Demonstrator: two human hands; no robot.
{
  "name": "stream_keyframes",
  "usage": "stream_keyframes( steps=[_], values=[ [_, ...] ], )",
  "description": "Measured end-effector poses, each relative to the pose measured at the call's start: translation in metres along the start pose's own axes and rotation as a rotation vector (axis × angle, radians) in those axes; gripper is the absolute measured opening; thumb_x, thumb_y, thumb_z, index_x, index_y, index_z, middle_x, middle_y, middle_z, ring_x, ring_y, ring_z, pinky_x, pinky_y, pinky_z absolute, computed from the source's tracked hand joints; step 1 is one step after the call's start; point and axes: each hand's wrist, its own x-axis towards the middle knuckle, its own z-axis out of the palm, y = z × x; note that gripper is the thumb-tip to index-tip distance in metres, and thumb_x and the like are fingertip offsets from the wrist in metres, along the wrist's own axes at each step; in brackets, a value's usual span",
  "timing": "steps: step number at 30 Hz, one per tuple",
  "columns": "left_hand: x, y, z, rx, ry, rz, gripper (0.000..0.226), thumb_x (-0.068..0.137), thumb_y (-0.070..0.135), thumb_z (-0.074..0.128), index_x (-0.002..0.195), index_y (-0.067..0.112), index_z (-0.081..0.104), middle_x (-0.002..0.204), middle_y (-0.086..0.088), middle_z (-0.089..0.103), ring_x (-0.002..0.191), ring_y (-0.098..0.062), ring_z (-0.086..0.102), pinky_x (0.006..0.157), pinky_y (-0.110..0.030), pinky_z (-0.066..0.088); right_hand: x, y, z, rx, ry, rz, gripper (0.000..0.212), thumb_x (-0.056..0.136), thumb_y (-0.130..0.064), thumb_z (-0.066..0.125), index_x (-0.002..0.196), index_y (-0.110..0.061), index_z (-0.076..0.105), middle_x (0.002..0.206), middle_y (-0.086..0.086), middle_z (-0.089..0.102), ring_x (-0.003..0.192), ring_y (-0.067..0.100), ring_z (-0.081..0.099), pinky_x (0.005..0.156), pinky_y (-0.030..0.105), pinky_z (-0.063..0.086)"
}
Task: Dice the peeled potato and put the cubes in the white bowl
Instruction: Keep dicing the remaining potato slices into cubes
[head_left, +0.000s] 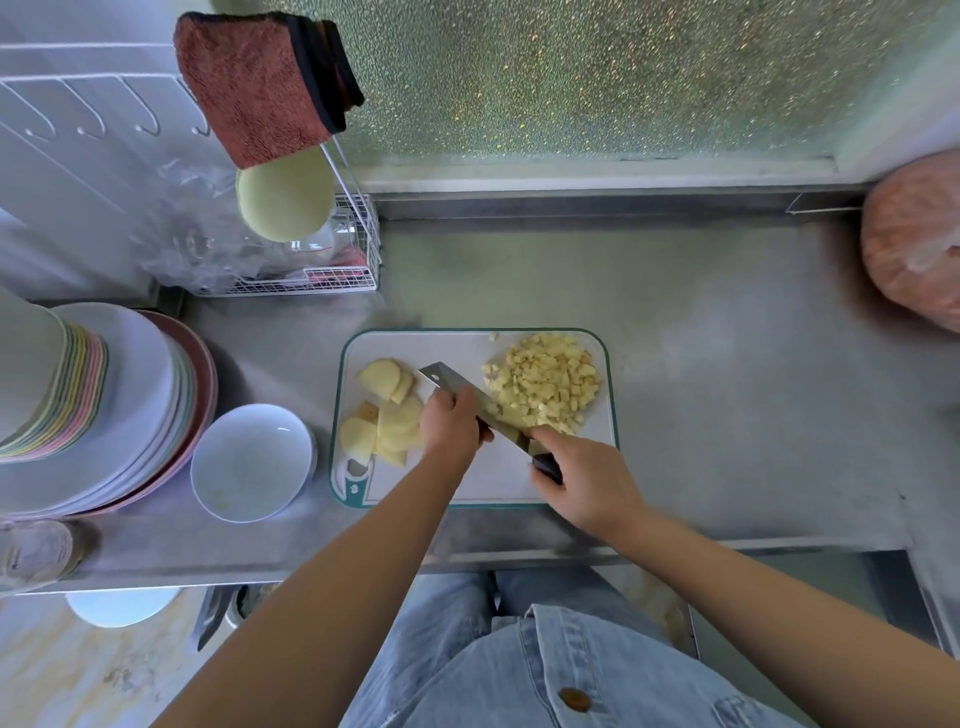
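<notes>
Dicing was midway. The right hand (582, 483) gripped the handle of the knife (467, 392). The left hand (451, 427) lay on the blade's spine, fingers seemingly curled over it, though the angle hid them. On the cutting board (467, 486), cubes (545, 384) were heaped at 2 o'clock and uncut potato slices (389, 415) waited at 9 o'clock. The white bowl (249, 462) stood empty on the surface (727, 389), at the board's 9 o'clock. The next move probably called for drawing slices under the blade.
</notes>
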Motion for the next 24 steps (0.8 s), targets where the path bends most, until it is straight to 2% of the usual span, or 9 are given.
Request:
stream_keyframes(
  steps=[3,5,8,9,11,15,20,22,24],
  values=[
    [-0.002,-0.002,0.0,-0.002,0.035,0.028,0.028,0.095,0.014,0.036,0.07,0.005,0.047,0.057,-0.014,0.055,0.039,-0.016,0.044,0.045,-0.025,0.034,0.001,0.003,-0.007,0.135,0.028,0.042,0.029,0.09,-0.047,0.044,0.094,-0.025,0.063,0.067,-0.009,0.059,0.058,0.008,0.052,0.052,0.024,0.039],
    [-0.002,-0.001,-0.002,-0.012,0.061,0.013,0.028,0.095,0.013,0.036,0.067,0.009,0.042,0.055,-0.011,0.051,0.038,-0.016,0.043,0.044,-0.024,0.033,0.006,0.007,-0.01,0.197,0.114,0.025,0.034,0.091,-0.043,0.042,0.097,-0.022,0.068,0.079,-0.008,0.062,0.066,0.007,0.056,0.057,0.021,0.043],
    [-0.003,0.0,-0.003,-0.012,0.078,-0.01,0.027,0.094,0.012,0.036,0.068,0.008,0.04,0.055,-0.01,0.047,0.036,-0.015,0.041,0.041,-0.023,0.032,0.017,0.008,-0.007,0.304,0.076,-0.167,0.034,0.095,-0.027,0.043,0.118,-0.017,0.066,0.119,-0.001,0.062,0.108,0.012,0.057,0.09,0.022,0.046],
    [-0.002,0.0,-0.002,-0.021,0.079,-0.015,0.026,0.094,0.012,0.036,0.068,0.008,0.04,0.056,-0.011,0.046,0.037,-0.015,0.041,0.04,-0.022,0.032,0.02,0.005,-0.005,0.355,-0.001,-0.215,0.039,0.097,-0.025,0.04,0.129,-0.014,0.059,0.135,0.001,0.055,0.125,0.014,0.048,0.104,0.023,0.037],
    [-0.002,0.003,-0.001,-0.03,0.082,-0.023,0.028,0.094,0.011,0.036,0.067,0.008,0.04,0.055,-0.01,0.043,0.039,-0.018,0.04,0.038,-0.022,0.032,0.026,0.0,0.0,0.446,-0.186,-0.232,0.047,0.1,-0.029,0.031,0.144,-0.012,0.039,0.154,0.001,0.032,0.145,0.013,0.022,0.118,0.025,0.017],
    [0.002,0.008,-0.001,-0.033,0.035,0.009,0.03,0.093,0.009,0.035,0.064,0.008,0.041,0.053,-0.009,0.044,0.038,-0.019,0.039,0.038,-0.023,0.031,0.038,0.01,0.008,0.363,-0.346,-0.155,0.063,0.096,-0.057,0.005,0.151,-0.027,0.012,0.16,-0.01,-0.003,0.145,0.005,-0.013,0.119,0.029,-0.006],
    [0.002,0.017,0.0,-0.015,0.016,0.004,0.029,0.094,0.007,0.034,0.066,0.012,0.033,0.048,-0.001,0.038,0.038,-0.016,0.037,0.037,-0.019,0.029,0.051,0.026,0.005,0.164,-0.344,0.014,0.093,0.073,-0.08,-0.018,0.151,-0.031,-0.004,0.154,-0.01,-0.029,0.137,0.003,-0.034,0.117,0.038,-0.015],
    [0.003,0.02,-0.001,-0.003,0.024,0.002,0.029,0.094,0.007,0.034,0.065,0.011,0.033,0.046,-0.001,0.038,0.036,-0.015,0.037,0.034,-0.017,0.028,0.054,0.024,0.001,0.108,-0.316,0.025,0.09,0.073,-0.078,-0.021,0.15,-0.034,-0.006,0.153,-0.007,-0.033,0.136,0.005,-0.037,0.117,0.041,-0.015],
    [0.005,0.021,-0.002,0.001,0.045,-0.004,0.028,0.094,0.008,0.034,0.066,0.011,0.034,0.048,-0.004,0.039,0.036,-0.014,0.037,0.034,-0.016,0.028,0.053,0.018,-0.004,0.135,-0.314,-0.068,0.072,0.084,-0.07,-0.012,0.149,-0.04,-0.002,0.154,-0.006,-0.032,0.138,0.008,-0.035,0.114,0.038,-0.022]
  ],
)
